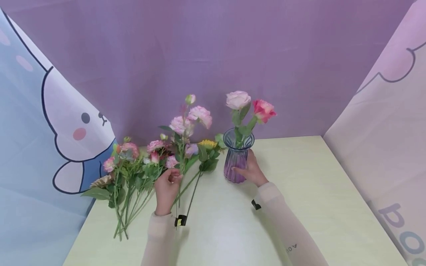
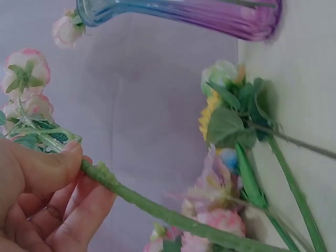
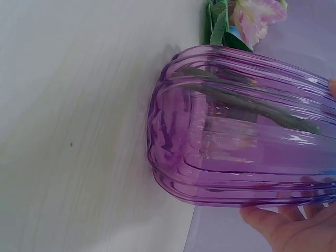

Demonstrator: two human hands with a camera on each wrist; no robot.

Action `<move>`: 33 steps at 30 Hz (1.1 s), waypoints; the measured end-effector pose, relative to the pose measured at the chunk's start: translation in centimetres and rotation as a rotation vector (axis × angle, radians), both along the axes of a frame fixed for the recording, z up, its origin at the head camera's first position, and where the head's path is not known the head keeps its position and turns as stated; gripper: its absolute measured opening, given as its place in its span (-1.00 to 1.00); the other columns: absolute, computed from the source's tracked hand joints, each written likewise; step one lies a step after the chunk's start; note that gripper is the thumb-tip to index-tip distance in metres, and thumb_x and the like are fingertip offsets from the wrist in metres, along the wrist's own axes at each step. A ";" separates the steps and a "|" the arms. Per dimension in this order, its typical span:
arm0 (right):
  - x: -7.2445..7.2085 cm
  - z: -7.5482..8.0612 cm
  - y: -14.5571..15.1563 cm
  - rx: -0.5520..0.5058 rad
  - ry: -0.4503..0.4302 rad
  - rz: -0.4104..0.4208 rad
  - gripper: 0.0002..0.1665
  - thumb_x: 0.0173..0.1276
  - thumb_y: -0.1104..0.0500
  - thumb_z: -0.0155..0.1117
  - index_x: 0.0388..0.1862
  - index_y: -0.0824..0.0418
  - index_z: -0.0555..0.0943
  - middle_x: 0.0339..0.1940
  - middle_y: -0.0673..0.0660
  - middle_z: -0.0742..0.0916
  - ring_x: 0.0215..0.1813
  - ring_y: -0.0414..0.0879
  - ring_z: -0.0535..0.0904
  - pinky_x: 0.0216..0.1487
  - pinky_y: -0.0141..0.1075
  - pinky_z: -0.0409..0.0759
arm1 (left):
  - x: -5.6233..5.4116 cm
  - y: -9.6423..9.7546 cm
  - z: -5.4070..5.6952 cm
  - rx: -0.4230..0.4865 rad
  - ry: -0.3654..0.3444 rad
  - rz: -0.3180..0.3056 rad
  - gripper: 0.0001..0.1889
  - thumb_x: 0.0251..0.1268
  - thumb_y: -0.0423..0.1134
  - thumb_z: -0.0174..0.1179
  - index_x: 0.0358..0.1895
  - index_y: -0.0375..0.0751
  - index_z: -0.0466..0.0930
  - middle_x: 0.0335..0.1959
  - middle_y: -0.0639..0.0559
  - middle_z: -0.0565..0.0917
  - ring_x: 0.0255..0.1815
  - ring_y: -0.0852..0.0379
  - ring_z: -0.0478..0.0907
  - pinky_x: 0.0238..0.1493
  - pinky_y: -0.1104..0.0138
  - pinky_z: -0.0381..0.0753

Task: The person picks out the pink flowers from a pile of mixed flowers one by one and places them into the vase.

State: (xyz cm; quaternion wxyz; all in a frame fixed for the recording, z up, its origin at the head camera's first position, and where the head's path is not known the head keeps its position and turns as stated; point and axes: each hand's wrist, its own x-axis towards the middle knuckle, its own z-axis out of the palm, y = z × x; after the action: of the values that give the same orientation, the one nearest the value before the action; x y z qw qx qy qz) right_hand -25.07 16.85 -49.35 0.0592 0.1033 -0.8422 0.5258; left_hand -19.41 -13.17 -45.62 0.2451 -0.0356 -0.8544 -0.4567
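Note:
My left hand (image 1: 168, 190) pinches the green stem (image 2: 152, 207) of a spray of pink-and-white flowers (image 1: 200, 115) between thumb and fingers. The spray stands roughly upright, its blooms above the hand. To the right, my right hand (image 1: 254, 171) grips the side of a ribbed glass vase (image 1: 235, 166), blue at the flared rim and purple below. A pale pink rose (image 1: 238, 100) and a red-pink rose (image 1: 263, 111) stand in it. Through the purple glass in the right wrist view, dark green stems (image 3: 262, 107) show inside.
Several loose flowers, among them pink blooms (image 1: 129, 149) and a yellow sunflower (image 1: 208, 144), lie on the pale table (image 1: 216, 236) at the left and behind the left hand. A purple backdrop (image 1: 199, 55) rises behind, with printed cloths (image 1: 80, 122) on both sides.

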 end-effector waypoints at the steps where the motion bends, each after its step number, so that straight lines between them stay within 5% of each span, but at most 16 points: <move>1: 0.0 0.0 0.0 0.002 0.000 -0.003 0.17 0.07 0.22 0.42 0.46 0.34 -0.14 0.40 0.41 0.17 0.44 0.26 0.05 0.43 0.09 0.02 | -0.2 0.3 0.2 0.000 0.005 -0.009 -0.86 0.05 -0.48 0.32 -0.28 -0.33 0.66 -0.42 -0.12 0.69 -0.49 0.03 0.56 -0.44 0.35 0.51; 15: -0.1 0.2 -0.1 -0.005 -0.015 0.009 0.22 0.04 0.22 0.43 0.46 0.36 -0.18 0.41 0.41 0.15 0.45 0.27 0.02 0.43 0.08 0.02 | -3.0 3.4 3.3 0.024 0.090 -0.118 -0.85 0.05 -0.49 0.32 -0.27 -0.37 0.65 -0.39 -0.17 0.69 -0.44 -0.03 0.59 -0.35 0.20 0.59; 33: -0.4 -0.4 0.0 -0.002 -0.007 -0.010 0.20 0.02 0.24 0.45 0.45 0.35 -0.14 0.41 0.41 0.15 0.45 0.24 0.05 0.44 0.06 0.04 | -4.4 7.0 8.5 0.133 0.173 -0.212 -0.85 0.10 -0.44 0.29 -0.24 -0.39 0.64 -0.34 -0.20 0.70 -0.40 -0.06 0.63 -0.33 0.18 0.62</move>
State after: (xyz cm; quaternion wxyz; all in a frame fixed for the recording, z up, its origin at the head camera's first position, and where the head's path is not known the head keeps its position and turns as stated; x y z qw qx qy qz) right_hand -25.47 16.90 -49.70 0.0591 0.0975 -0.8423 0.5268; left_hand -23.79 -6.20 -37.12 0.2701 -0.1484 -0.7895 -0.5307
